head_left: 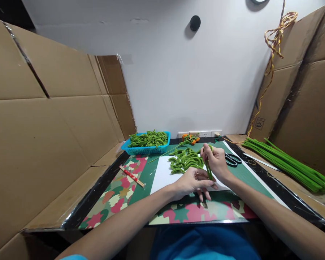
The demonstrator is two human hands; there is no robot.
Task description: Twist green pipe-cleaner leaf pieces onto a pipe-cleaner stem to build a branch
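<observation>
Between my two hands stands a bent green fuzzy stem (209, 169). My right hand (216, 160) pinches its upper part. Below, my left hand (195, 182) holds the lower end between thumb and fingers, the other fingers spread. Just beyond my hands a pile of curled green fuzzy pieces (182, 160) lies on a white sheet (159, 175). Black-handled scissors (233, 159) lie to the right of my right hand, their blades hidden.
A blue basket (148, 149) of green curled pieces stands at the back left. Red-wrapped chopsticks (131, 176) lie on the left. Orange flowers (191, 139) sit at the back. Long green stems (287, 164) are at right. Cardboard walls (56, 119) flank both sides.
</observation>
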